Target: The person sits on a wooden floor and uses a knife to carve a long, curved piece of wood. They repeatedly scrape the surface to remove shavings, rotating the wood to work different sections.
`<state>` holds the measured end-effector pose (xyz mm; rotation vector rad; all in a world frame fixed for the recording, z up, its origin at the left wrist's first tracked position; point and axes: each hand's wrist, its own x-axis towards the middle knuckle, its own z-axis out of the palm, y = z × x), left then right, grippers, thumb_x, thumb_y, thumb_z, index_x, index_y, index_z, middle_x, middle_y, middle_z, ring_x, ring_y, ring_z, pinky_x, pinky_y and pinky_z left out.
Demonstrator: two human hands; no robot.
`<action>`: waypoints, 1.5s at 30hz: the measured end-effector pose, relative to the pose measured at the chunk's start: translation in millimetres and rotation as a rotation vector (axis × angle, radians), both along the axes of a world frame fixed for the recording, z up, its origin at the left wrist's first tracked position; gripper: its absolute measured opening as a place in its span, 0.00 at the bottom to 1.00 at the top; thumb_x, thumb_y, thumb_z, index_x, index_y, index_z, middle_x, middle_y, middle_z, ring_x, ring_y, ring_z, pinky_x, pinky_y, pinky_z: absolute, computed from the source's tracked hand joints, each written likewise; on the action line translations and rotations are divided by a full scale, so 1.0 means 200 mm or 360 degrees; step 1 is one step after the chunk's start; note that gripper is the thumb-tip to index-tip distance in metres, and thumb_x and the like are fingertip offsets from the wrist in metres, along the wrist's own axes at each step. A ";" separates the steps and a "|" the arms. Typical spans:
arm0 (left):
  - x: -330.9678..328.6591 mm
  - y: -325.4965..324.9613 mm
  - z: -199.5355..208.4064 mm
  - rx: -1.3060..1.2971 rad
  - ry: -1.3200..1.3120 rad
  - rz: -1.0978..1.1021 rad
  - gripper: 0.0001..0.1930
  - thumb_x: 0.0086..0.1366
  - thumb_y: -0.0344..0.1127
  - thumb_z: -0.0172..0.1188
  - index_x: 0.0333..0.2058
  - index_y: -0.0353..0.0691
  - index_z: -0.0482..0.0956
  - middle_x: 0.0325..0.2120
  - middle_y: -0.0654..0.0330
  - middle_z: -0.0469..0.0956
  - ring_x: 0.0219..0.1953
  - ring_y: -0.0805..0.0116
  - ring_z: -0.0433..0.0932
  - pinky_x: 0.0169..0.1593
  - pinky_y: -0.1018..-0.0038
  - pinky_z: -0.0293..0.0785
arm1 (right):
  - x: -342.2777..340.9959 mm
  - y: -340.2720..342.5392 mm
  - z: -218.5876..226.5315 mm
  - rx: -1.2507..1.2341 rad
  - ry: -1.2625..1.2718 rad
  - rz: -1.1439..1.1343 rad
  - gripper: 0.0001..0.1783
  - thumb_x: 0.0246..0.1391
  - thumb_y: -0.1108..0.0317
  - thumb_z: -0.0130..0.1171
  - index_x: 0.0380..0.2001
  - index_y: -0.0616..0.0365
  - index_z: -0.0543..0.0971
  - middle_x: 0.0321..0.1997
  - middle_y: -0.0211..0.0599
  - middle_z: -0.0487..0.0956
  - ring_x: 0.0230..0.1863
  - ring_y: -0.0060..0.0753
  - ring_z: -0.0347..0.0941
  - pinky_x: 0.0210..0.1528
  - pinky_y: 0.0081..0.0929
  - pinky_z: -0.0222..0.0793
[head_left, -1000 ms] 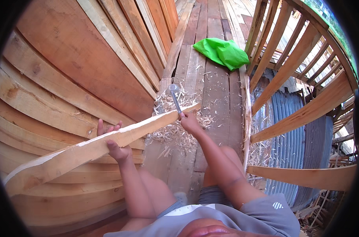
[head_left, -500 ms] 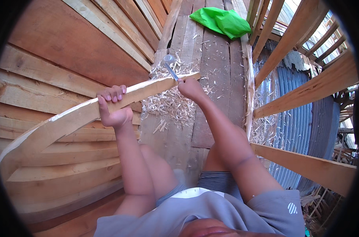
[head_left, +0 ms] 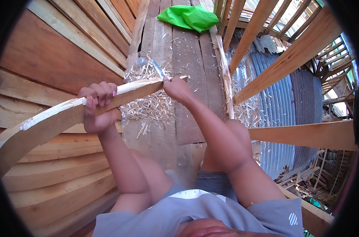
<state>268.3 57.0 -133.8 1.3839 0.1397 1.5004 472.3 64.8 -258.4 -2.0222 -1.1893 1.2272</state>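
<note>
A long wooden plank (head_left: 57,123) slants from the lower left up to the middle, its upper edge pale and freshly cut. My left hand (head_left: 97,103) is wrapped around it near its middle, fingers over the top edge and thumb on the near side. Close to the plank's far end, my right hand (head_left: 176,89) is closed on a knife (head_left: 157,69). Its blade points up and away, beyond the plank's upper edge; the handle is hidden in my fist. Curled wood shavings (head_left: 154,107) lie heaped on the floor beneath.
A clear, round plastic-looking container (head_left: 140,62) stands by the shavings. Farther off lies a bright green bag (head_left: 187,17) on the board floor (head_left: 189,118). A plank wall (head_left: 33,93) runs along the left. On the right are wooden railing slats (head_left: 262,33) and corrugated metal sheets (head_left: 272,94).
The whole view has swung, so the floor and bag sit farther left. More of the plank's pale cut edge shows. Both hands keep their grips, and the knife stays near the plank's far end.
</note>
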 end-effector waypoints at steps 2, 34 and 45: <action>-0.04 0.01 0.00 0.0000 -0.0039 -0.0069 0.14 0.63 0.40 0.53 0.24 0.45 0.59 0.17 0.67 0.56 0.22 0.73 0.54 0.33 0.68 0.58 | 0.00 0.00 -0.03 -0.0010 0.0113 -0.0043 0.32 0.66 0.52 0.38 0.46 0.76 0.76 0.49 0.65 0.77 0.53 0.59 0.74 0.57 0.47 0.65; -0.20 0.08 -0.09 0.0211 0.0051 -0.0374 0.15 0.59 0.40 0.59 0.22 0.48 0.59 0.17 0.68 0.59 0.21 0.73 0.57 0.32 0.71 0.58 | -0.05 -0.03 -0.10 -0.0094 0.0089 -0.0086 0.28 0.66 0.57 0.37 0.40 0.73 0.78 0.41 0.61 0.80 0.47 0.60 0.77 0.51 0.47 0.70; -0.21 0.10 -0.09 0.0235 0.0045 -0.0397 0.15 0.59 0.39 0.59 0.22 0.48 0.60 0.17 0.68 0.60 0.21 0.73 0.58 0.32 0.71 0.59 | -0.04 -0.03 -0.14 -0.0080 0.0070 -0.0042 0.27 0.67 0.56 0.38 0.42 0.72 0.78 0.38 0.59 0.80 0.45 0.54 0.78 0.50 0.45 0.70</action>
